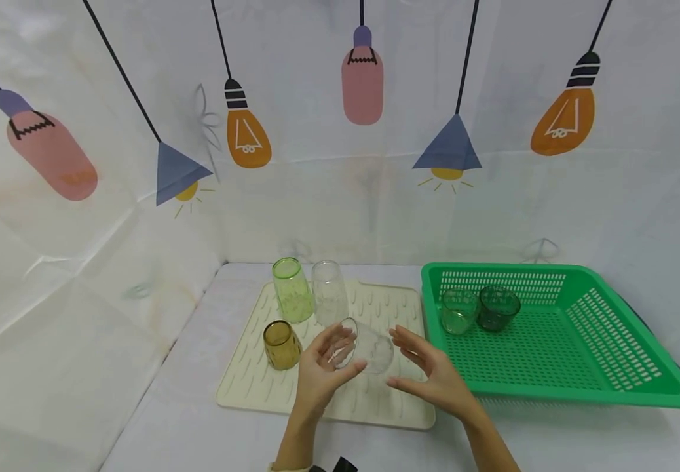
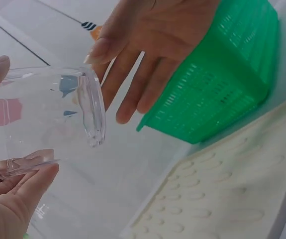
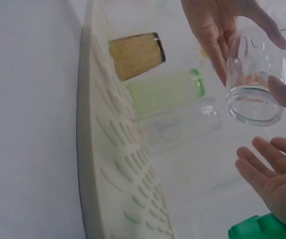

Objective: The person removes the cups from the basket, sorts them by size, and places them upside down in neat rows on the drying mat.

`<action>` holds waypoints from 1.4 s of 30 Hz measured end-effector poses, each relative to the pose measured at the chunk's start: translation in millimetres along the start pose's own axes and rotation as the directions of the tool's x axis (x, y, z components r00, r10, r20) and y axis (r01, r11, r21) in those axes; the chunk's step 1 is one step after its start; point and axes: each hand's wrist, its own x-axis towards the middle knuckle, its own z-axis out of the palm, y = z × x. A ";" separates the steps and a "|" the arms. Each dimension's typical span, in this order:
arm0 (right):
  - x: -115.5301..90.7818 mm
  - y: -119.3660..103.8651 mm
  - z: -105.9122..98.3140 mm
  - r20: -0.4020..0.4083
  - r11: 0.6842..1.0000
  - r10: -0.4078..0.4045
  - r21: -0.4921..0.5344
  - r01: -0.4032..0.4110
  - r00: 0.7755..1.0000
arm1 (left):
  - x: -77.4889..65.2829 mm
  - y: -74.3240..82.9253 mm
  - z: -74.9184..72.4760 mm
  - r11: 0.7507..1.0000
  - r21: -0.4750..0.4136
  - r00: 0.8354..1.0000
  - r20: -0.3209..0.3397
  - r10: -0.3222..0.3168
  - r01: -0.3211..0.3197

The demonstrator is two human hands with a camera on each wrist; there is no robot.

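A clear glass [image 1: 369,351] is held above the cream drying mat [image 1: 369,410], tipped on its side with its rim leftward and thick base [image 2: 94,112] to the right. My left hand [image 1: 323,367] grips it near the rim, thumb on one side and fingers on the other. Beside the base is my right hand [image 1: 434,377], its fingers spread and slightly bent; it appears apart from the glass. On the mat stand a green glass [image 1: 293,292], a tall clear glass [image 1: 329,295] and a small amber glass [image 1: 283,347].
To the right sits a green plastic basket [image 1: 552,383] with perforated walls. Inside, toward its back left, are a light green glass [image 1: 458,311] and a dark green glass [image 1: 498,309]. A white sheet [image 1: 316,210] printed with lamps hangs behind the table.
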 end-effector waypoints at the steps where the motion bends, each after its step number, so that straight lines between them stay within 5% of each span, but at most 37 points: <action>1: 0.5 0.4 1.0 -0.003 1.000 -0.001 0.012 0.001 1.000 | -0.1 -0.1 0.4 0.999 -0.035 1.000 0.000 -0.017 0.017; 13: 8.4 3.3 16.0 -0.079 0.973 0.005 0.230 0.013 0.997 | -1.6 -6.0 11.6 0.973 -0.208 0.994 0.000 -0.105 0.103; 29: 10.9 6.1 30.1 -0.138 0.841 0.061 0.540 0.024 0.989 | -3.0 -6.4 22.4 0.913 -0.384 0.989 0.005 -0.150 0.141; 33: 10.1 7.1 32.1 -0.177 0.838 0.068 0.544 0.040 0.982 | -3.8 -7.5 18.9 0.928 -0.330 0.985 0.050 -0.166 0.173; 37: 10.6 9.0 31.1 -0.200 0.836 0.063 0.545 0.057 0.978 | -6.5 -9.1 11.9 0.964 -0.178 0.979 0.080 -0.187 0.199; 42: 12.6 9.7 27.1 -0.225 0.828 0.078 0.558 0.063 0.971 | -11.2 -12.7 4.9 0.992 0.049 0.992 0.017 -0.121 0.120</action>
